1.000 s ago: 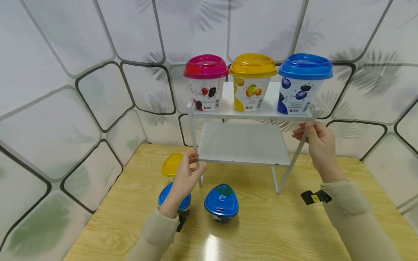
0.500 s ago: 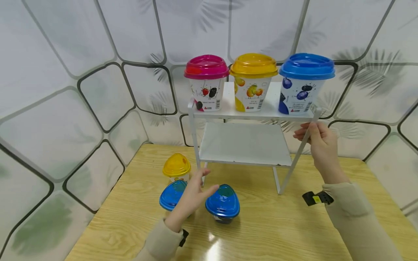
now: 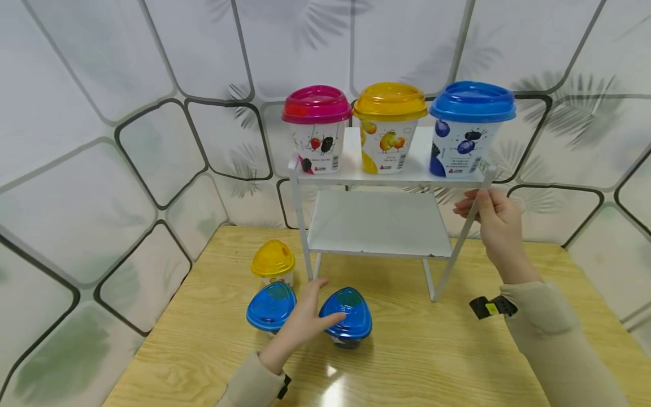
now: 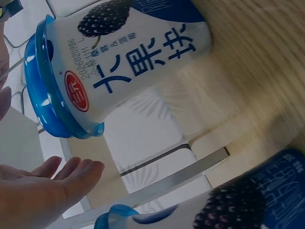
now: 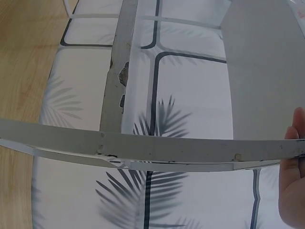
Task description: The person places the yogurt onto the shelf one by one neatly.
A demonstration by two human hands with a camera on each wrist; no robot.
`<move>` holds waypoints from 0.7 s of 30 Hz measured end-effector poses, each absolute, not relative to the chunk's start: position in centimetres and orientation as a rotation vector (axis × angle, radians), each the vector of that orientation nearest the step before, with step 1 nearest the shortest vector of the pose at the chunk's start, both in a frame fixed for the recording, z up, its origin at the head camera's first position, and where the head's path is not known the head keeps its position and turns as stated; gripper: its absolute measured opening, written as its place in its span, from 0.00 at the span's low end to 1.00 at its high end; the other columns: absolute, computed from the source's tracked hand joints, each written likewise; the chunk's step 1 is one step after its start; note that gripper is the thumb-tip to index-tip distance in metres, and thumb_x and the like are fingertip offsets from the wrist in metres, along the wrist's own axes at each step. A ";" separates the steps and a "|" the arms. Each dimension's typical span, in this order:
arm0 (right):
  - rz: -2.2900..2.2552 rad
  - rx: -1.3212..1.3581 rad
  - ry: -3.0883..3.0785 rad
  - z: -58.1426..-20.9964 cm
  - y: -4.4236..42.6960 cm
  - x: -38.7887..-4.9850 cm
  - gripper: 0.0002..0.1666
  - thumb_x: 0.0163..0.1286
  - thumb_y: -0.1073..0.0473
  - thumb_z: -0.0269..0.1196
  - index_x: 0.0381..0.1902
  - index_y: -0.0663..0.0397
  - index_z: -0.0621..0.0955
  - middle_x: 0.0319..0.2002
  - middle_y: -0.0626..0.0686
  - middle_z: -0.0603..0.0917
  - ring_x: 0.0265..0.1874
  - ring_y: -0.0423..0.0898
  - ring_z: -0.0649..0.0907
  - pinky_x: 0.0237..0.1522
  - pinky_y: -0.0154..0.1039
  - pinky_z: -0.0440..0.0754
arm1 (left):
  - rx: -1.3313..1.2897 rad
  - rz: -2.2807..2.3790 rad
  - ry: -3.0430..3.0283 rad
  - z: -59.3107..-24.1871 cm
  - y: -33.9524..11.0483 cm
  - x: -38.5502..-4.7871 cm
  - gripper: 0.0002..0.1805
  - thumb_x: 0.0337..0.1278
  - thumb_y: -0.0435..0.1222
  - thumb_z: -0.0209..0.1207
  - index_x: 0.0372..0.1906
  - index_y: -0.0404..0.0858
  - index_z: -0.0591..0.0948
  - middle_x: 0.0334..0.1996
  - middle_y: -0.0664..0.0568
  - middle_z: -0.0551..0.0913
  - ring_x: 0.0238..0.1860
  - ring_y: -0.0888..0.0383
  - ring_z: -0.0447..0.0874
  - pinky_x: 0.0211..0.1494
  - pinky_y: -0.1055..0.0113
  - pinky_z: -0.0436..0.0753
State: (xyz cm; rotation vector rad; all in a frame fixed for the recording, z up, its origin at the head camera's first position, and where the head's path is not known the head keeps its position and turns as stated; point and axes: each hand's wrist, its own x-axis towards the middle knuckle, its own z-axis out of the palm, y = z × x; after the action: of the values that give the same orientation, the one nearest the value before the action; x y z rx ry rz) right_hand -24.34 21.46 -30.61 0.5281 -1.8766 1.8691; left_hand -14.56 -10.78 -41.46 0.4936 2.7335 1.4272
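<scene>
My left hand [image 3: 303, 323] reaches over the wooden table with thumb and fingers spread. Its thumb overlaps a blue-lidded yogurt cup [image 3: 347, 314] in the head view; touch there cannot be told. The left wrist view shows the fingers [image 4: 71, 183] apart from that upright cup [image 4: 128, 62], which carries a blackberry print. Another blue-lidded cup [image 3: 272, 307] stands left of the hand, with a yellow-lidded cup [image 3: 273, 261] behind it. My right hand [image 3: 500, 229] holds the right front leg of the white two-tier rack [image 3: 378, 223], thumb in front and fingers behind.
On the rack's top shelf stand a pink-lidded cup [image 3: 317, 129], a yellow-lidded cup [image 3: 389, 129] and a blue-lidded cup [image 3: 470, 129]. The lower shelf tilts slightly in view. A patterned wall covering [image 3: 152, 73] rises behind the table [image 3: 407, 350].
My left hand has moved from the rack's left leg toward the front and right, toward the nearer blue-lidded cup. The right hand stays on the rack leg.
</scene>
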 end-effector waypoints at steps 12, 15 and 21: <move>1.887 0.537 -1.844 -30.4 21.2 -24.4 0.14 0.67 0.56 0.48 0.35 0.60 0.75 0.26 0.49 0.80 0.27 0.39 0.81 0.35 0.28 0.78 | 0.413 1.388 2.638 -42.9 -11.5 -14.8 0.49 0.43 0.50 0.64 0.65 0.33 0.51 0.62 0.35 0.56 0.60 0.40 0.56 0.57 0.45 0.63; 1.896 0.531 -1.832 -30.4 21.2 -24.5 0.13 0.67 0.56 0.48 0.35 0.60 0.75 0.26 0.49 0.80 0.27 0.40 0.81 0.35 0.28 0.78 | 0.400 1.402 2.600 -43.3 -11.6 -15.0 0.50 0.41 0.50 0.65 0.65 0.34 0.51 0.62 0.36 0.57 0.61 0.41 0.56 0.58 0.46 0.62; 1.901 0.527 -1.825 -30.5 21.2 -24.5 0.13 0.67 0.56 0.48 0.35 0.60 0.75 0.26 0.49 0.80 0.26 0.39 0.81 0.34 0.28 0.78 | 0.431 1.470 2.514 -44.4 -11.8 -15.1 0.52 0.38 0.48 0.67 0.65 0.34 0.50 0.63 0.39 0.57 0.61 0.44 0.56 0.59 0.47 0.61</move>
State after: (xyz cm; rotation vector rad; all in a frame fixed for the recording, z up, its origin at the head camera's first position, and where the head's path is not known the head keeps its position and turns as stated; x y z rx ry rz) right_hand -24.47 21.25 -30.49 0.5275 -1.8254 1.9012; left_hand -15.09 -11.77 -44.36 0.4315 2.5145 1.4702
